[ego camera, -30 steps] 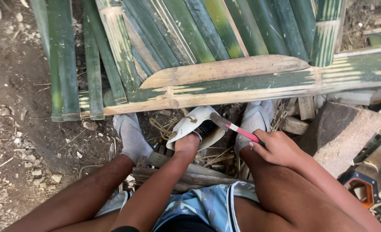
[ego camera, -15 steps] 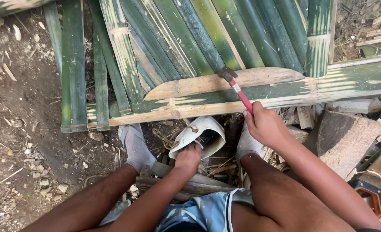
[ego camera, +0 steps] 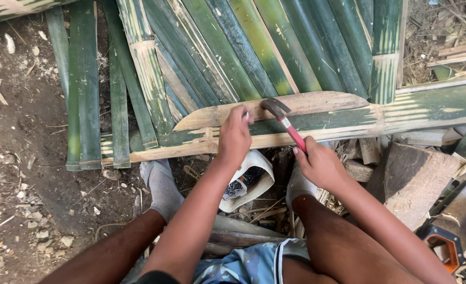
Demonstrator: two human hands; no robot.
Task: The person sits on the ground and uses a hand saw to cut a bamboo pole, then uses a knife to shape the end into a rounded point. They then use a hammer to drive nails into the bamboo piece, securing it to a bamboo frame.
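My right hand (ego camera: 321, 164) grips a claw hammer (ego camera: 285, 120) by its red handle; the dark head hovers just above a pale flat bamboo strip (ego camera: 296, 104). My left hand (ego camera: 235, 135) reaches up to that strip and pinches something small, perhaps a nail, against it beside the hammer head. The strip lies across a panel of green split bamboo slats (ego camera: 217, 58) on the ground. A white container (ego camera: 249, 179) holding small dark items sits between my feet, below my left hand.
My feet in grey socks (ego camera: 162, 186) rest on dirt with scraps. A wooden block (ego camera: 417, 176) lies at the right. A saw with an orange and black handle (ego camera: 446, 247) is at the lower right. Bare soil with stones covers the left.
My left hand has left the white container and risen to the pale strip. My right hand has swung the hammer from near my knee up over the strip.
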